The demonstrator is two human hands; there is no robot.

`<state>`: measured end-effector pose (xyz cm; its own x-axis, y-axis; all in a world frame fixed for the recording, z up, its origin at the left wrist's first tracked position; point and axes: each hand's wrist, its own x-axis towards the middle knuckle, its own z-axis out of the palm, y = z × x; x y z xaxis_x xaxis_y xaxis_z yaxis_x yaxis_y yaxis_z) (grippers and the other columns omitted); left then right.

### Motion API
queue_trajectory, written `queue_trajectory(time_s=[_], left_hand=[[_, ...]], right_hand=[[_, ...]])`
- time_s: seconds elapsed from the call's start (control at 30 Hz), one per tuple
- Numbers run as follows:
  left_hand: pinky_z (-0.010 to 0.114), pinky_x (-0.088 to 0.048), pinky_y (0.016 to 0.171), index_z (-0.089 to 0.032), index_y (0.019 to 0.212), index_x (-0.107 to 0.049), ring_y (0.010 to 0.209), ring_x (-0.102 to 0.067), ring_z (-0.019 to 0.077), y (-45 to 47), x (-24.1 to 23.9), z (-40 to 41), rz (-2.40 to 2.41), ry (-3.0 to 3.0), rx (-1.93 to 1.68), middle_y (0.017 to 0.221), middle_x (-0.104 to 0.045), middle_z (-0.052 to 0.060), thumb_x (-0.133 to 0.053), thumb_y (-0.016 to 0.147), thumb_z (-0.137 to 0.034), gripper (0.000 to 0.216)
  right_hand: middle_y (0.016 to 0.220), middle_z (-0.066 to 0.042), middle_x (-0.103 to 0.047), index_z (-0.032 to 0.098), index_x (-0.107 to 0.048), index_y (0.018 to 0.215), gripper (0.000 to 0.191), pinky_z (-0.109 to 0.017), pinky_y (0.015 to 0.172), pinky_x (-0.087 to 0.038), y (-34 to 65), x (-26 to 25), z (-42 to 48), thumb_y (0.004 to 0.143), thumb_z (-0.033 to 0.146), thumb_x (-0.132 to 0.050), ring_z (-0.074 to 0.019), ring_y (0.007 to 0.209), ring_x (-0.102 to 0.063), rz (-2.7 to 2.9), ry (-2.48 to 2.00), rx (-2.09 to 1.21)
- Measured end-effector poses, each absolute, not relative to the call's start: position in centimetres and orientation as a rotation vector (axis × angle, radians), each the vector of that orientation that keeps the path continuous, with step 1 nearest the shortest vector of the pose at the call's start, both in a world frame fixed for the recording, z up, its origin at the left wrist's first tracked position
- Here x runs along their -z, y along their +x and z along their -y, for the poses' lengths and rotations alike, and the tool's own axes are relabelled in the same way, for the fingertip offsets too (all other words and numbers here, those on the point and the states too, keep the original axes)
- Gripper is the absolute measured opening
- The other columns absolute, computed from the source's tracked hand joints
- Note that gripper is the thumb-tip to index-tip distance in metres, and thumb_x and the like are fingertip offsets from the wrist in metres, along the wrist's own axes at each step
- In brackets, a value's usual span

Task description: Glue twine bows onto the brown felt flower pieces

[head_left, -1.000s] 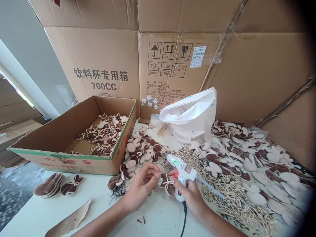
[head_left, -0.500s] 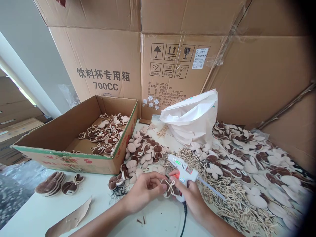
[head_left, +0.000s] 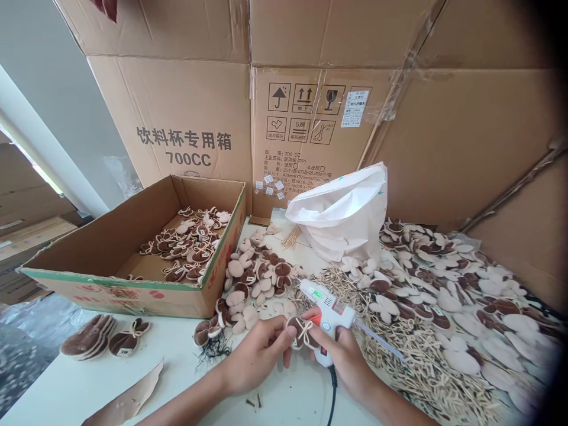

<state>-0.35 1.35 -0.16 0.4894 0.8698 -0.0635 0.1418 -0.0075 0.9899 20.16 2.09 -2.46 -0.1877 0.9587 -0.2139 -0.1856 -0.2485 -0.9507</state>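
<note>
My left hand [head_left: 260,355] pinches the left edge of a small brown plush piece [head_left: 296,337] with a cream cord bow [head_left: 305,329] on its front. My right hand [head_left: 344,355] is wrapped round a white hot glue gun [head_left: 327,310], with a glue stick [head_left: 381,341] jutting from its back end. The right thumb also presses against the right side of the plush piece. The gun's nozzle points up and away to the left, apart from the piece. Behind my hands lies a heap of brown and cream plush pieces [head_left: 261,278].
A cardboard tray [head_left: 133,302] at the left holds finished-looking bow pieces. Loose cord bows [head_left: 426,370] and plush cutouts [head_left: 488,284] spread across the right. A white bag [head_left: 341,219] stands behind. A plush stack [head_left: 86,337] and torn brown paper [head_left: 128,396] lie front left.
The view has shifted slightly. My left fingers have curled in a little at the plush piece's edge; the right hand keeps the same hold on the glue gun.
</note>
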Motion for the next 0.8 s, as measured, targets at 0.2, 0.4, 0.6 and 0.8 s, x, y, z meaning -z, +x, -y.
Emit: queue_trajectory(time_s=[0.2,0.4,0.6,0.8], left_hand=[[0.028,-0.035,0.069,-0.021,0.091,-0.06,0.072,-0.042,0.0169,-0.7,0.5,-1.5,-0.984,1.345,-0.881,0.076,-0.048,-0.002,-0.036,0.109,-0.046,0.039],[0.028,-0.039,0.072,-0.022,0.129,-0.06,0.084,-0.051,0.0191,-0.4,0.6,-1.5,-0.994,1.433,-0.867,0.097,-0.061,0.004,-0.063,0.094,-0.026,0.035],[0.027,-0.033,0.063,-0.019,0.101,-0.075,0.068,-0.046,0.0151,-0.1,0.0,-1.5,-0.97,1.606,-0.765,0.085,-0.07,0.002,-0.063,0.098,-0.036,0.021],[0.026,-0.035,0.065,-0.016,0.088,-0.066,0.07,-0.051,0.015,-1.2,-0.4,-2.1,-0.899,1.396,-0.861,0.078,-0.066,0.003,-0.064,0.098,-0.049,0.034]], right_hand=[[0.072,0.0,-0.069,0.02,-0.071,0.101,0.034,-0.03,0.054,-0.049,20.3,3.0,-2.2,0.083,0.046,-0.083,-0.0158,0.057,-0.059,1.029,-1.116,-1.593],[0.072,0.001,-0.069,0.021,-0.072,0.1,0.033,-0.03,0.054,-0.046,20.4,2.7,-2.4,0.082,0.045,-0.083,-0.0154,0.054,-0.058,1.005,-1.093,-1.605],[0.076,0.0,-0.07,0.02,-0.072,0.102,0.032,-0.029,0.054,-0.047,20.4,2.7,-2.3,0.083,0.044,-0.083,-0.0146,0.054,-0.059,0.985,-1.093,-1.611],[0.075,0.001,-0.069,0.02,-0.071,0.102,0.029,-0.029,0.054,-0.047,20.2,2.7,-2.2,0.086,0.043,-0.081,-0.0143,0.056,-0.057,0.957,-1.105,-1.58]])
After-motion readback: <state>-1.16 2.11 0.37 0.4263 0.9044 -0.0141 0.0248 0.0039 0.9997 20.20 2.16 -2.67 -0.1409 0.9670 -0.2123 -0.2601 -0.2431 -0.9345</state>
